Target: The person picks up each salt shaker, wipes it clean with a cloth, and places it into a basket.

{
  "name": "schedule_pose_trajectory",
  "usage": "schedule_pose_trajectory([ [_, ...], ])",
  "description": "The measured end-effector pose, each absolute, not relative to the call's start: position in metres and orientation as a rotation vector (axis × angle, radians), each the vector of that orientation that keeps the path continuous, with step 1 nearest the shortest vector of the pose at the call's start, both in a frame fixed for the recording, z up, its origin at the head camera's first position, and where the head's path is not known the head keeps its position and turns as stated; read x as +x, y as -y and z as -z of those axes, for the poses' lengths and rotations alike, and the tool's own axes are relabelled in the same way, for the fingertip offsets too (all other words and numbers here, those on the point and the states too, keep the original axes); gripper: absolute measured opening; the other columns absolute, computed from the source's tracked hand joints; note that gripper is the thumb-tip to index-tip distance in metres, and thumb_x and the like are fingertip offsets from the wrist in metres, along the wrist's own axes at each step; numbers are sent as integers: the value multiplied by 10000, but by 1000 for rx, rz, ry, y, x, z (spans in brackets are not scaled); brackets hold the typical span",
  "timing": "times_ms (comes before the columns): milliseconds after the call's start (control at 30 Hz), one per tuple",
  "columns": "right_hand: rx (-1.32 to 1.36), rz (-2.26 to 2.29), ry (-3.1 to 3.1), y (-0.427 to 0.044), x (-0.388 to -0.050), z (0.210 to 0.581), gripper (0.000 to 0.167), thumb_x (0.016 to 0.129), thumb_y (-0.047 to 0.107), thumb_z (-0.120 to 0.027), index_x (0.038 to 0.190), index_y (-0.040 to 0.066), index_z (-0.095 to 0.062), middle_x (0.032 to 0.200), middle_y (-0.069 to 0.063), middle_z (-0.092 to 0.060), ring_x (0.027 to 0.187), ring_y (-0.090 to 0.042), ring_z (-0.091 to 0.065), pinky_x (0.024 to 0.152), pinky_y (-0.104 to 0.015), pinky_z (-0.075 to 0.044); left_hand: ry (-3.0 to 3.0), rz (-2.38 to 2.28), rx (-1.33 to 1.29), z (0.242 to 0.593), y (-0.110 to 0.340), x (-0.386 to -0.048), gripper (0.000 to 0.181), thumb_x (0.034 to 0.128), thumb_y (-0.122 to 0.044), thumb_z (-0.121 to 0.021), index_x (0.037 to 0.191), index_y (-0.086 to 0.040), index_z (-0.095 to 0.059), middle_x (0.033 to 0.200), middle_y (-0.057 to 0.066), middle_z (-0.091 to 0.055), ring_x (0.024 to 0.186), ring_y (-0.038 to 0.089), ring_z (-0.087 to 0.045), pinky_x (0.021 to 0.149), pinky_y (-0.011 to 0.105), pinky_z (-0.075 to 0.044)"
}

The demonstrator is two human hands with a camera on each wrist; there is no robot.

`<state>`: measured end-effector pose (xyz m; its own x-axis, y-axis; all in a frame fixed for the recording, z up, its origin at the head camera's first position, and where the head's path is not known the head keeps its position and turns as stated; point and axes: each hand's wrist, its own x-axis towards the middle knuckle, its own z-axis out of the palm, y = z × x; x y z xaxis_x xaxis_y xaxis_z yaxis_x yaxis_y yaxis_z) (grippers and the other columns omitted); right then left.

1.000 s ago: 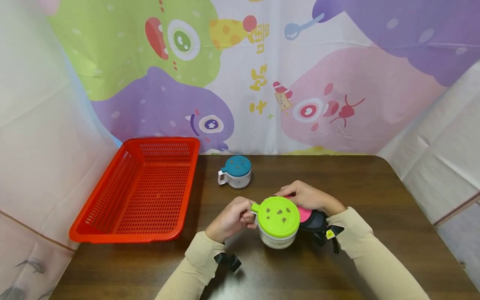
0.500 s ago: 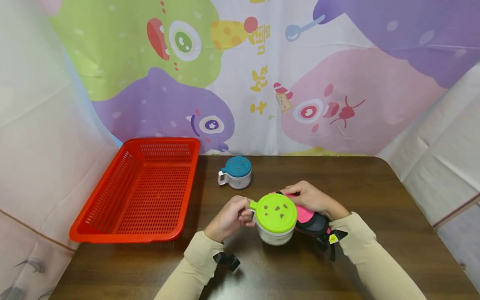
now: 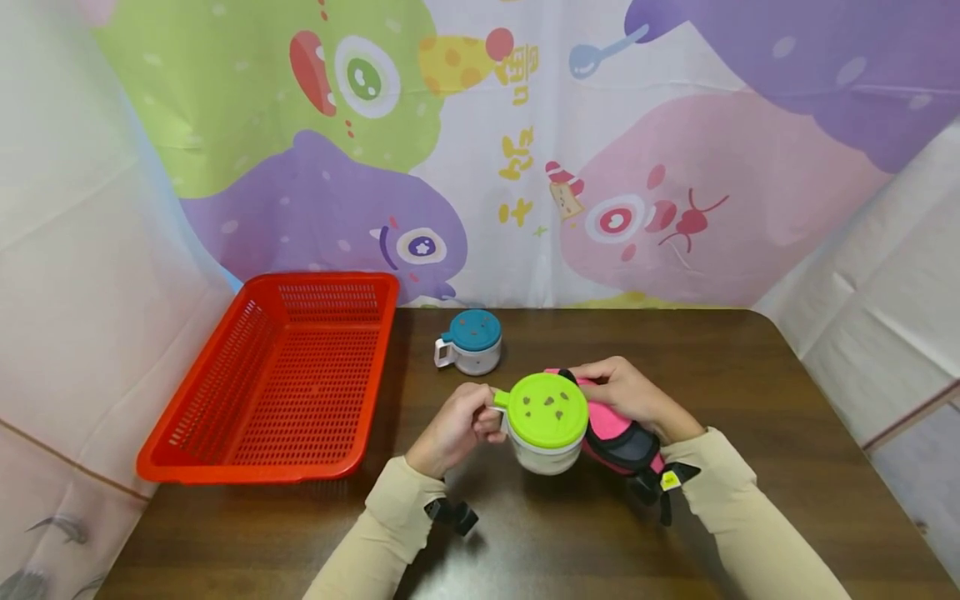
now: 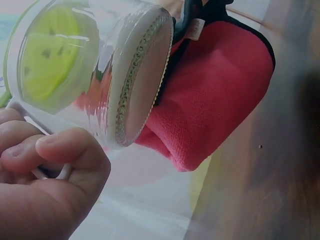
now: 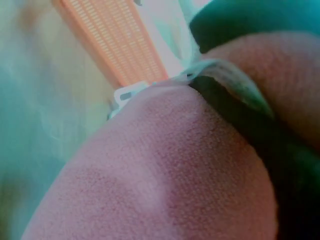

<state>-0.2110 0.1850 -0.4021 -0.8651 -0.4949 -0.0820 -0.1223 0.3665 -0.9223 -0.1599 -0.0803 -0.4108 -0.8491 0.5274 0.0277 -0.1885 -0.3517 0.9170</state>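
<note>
My left hand [image 3: 459, 425] grips the handle of a clear glass jar [image 3: 546, 457] with a lime-green lid. The jar is raised and tilted; in the left wrist view its ribbed base [image 4: 137, 75] faces the right hand's side. My right hand [image 3: 626, 390] holds a pink fleecy cloth pad with black trim [image 3: 611, 423], close against the jar's right side. The left wrist view shows the pink cloth [image 4: 210, 95] by the base. Whether they touch is hard to tell. In the right wrist view the cloth [image 5: 150, 165] fills most of the picture and hides the jar.
A second jar [image 3: 477, 337] with a blue lid and white handle stands behind the hands. To the left sits a red perforated plastic basket [image 3: 378, 375]. Everything rests on a dark wooden table [image 3: 697, 350], with a printed cloth backdrop [image 3: 525, 275] behind.
The green-lidded jar and my left hand have shifted slightly away from me and to the left. The pink cloth in my right hand now shows more beside the jar.
</note>
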Motion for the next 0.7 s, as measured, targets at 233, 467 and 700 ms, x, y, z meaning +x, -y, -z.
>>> schedule_pose_trajectory([
  [233,-477,1591,-2224,-188,-208,396,438,897,151,-660,1281,-45,-581,1217,-252,-640,857,-32,-649,710,-227,-556,-1516,-2229,397,408,81,-160,299,866,-63,-334,575,-133,-332,522,-63,-303,494,95,-294,572,260,-328],
  [467,-482,1649,-2239,-188,-204,394,449,893,159,-668,1269,-69,-578,1233,-262,-626,938,-4,-647,746,-214,-556,-1570,-2241,316,405,82,-159,286,863,-69,-342,586,-135,-334,528,-73,-308,504,101,-273,568,256,-336],
  [700,-495,1715,-2269,-185,-201,395,416,893,118,-660,1250,-84,-588,1168,-119,-690,977,16,-645,793,-198,-541,-1561,-2262,257,404,81,-160,292,864,-69,-336,579,-133,-339,529,-68,-317,510,108,-279,567,258,-336],
])
